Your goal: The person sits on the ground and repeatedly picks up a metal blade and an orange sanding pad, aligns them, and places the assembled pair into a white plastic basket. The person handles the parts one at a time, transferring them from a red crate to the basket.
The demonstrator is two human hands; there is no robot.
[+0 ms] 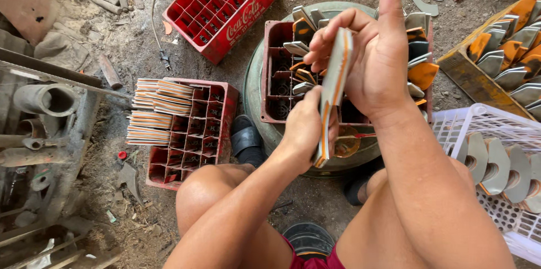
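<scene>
Both hands grip one stack of flat grey-and-orange blades (pixel 332 97) at centre: left hand (pixel 301 131) clamped at its lower end, right hand (pixel 375 57) closed round the top. They seem to be squaring the stack. At nine o'clock, a red crate (pixel 217 133) holds stacked blades; behind the hands, another crate (pixel 276 71); at four o'clock, a white basket (pixel 468 128).

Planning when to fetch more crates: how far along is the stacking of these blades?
Done: flat orange-and-grey blade stacks fill part of the dark red crate. In hand: left hand and right hand square a blade bundle. Left: loose blades in the middle crate and white plastic basket.
</scene>
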